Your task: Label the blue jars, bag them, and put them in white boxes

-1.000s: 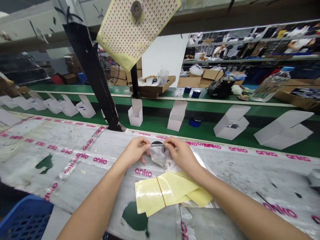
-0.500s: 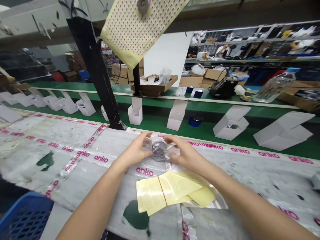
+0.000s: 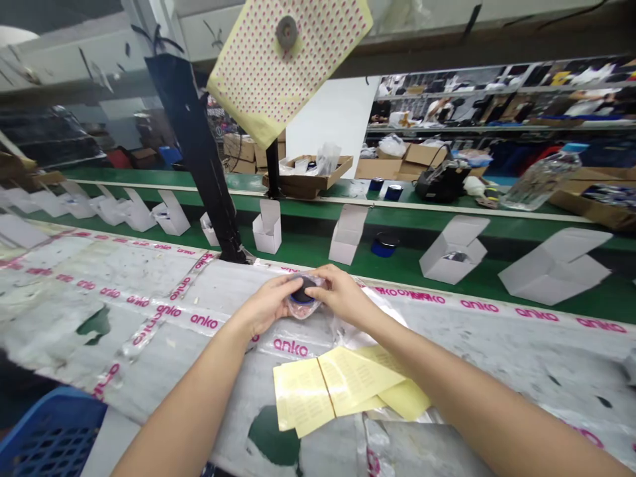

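Observation:
My left hand (image 3: 265, 306) and my right hand (image 3: 342, 296) meet just above the taped worktable (image 3: 149, 291), both closed around a small round dark object with a blue rim, wrapped in a clear plastic bag (image 3: 303, 296). The fingers of both hands press the bag in against the object. Yellow paper sheets (image 3: 342, 385) lie on the table just in front of my hands, partly on more clear plastic.
A green conveyor belt (image 3: 397, 265) runs behind the table with several open white cartons (image 3: 452, 248) and a blue-rimmed round part (image 3: 383, 244) on it. A black post (image 3: 201, 159) stands left of my hands. A blue crate (image 3: 50, 437) sits at bottom left.
The bag was held stretched between my fingertips; now both hands have closed it tightly round the dark round object, and the hands sit closer together.

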A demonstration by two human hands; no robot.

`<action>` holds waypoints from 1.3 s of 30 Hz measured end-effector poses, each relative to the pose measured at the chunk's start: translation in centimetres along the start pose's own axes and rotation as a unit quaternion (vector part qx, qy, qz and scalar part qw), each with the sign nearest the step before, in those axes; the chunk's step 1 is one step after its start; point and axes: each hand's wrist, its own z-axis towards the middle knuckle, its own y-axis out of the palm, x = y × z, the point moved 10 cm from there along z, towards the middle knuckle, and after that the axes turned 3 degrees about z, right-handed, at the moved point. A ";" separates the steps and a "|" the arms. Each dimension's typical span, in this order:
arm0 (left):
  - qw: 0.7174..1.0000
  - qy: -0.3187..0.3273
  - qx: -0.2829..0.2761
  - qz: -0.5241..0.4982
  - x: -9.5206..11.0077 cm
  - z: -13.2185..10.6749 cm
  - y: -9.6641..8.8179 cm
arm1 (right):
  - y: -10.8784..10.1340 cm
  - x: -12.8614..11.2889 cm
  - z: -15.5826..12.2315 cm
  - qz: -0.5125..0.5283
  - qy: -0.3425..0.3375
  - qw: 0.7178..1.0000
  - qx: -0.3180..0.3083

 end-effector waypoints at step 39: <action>0.946 0.223 0.108 0.209 2.3 1.5 -1.9 | 11.6 -8.9 14.5 -0.468 -0.275 0.839 -0.042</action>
